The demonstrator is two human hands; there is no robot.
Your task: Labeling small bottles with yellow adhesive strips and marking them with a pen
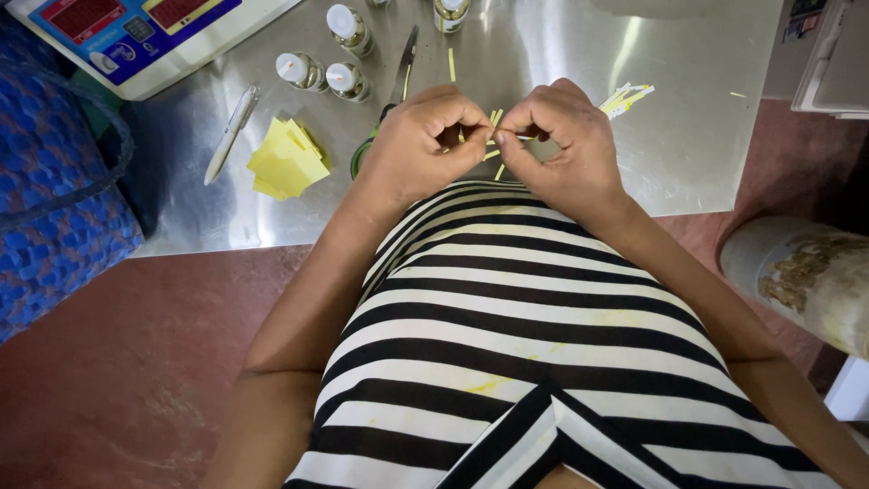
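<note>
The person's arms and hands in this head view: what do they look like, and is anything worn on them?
Both arms are bare along their whole visible length: no sleeves show. The left hand and right hand wear no gloves, and no rings, watch or bracelets are visible. The garment is a black-and-white horizontally striped top with faint yellow stains.

You have four small white-capped bottles point(302, 70) in full view, one pen point(232, 132), one pair of scissors point(402, 68), one stack of yellow papers point(287, 161), and one weighing scale point(136, 36). Loose yellow strips point(626, 96) are too tangled to count.
</note>
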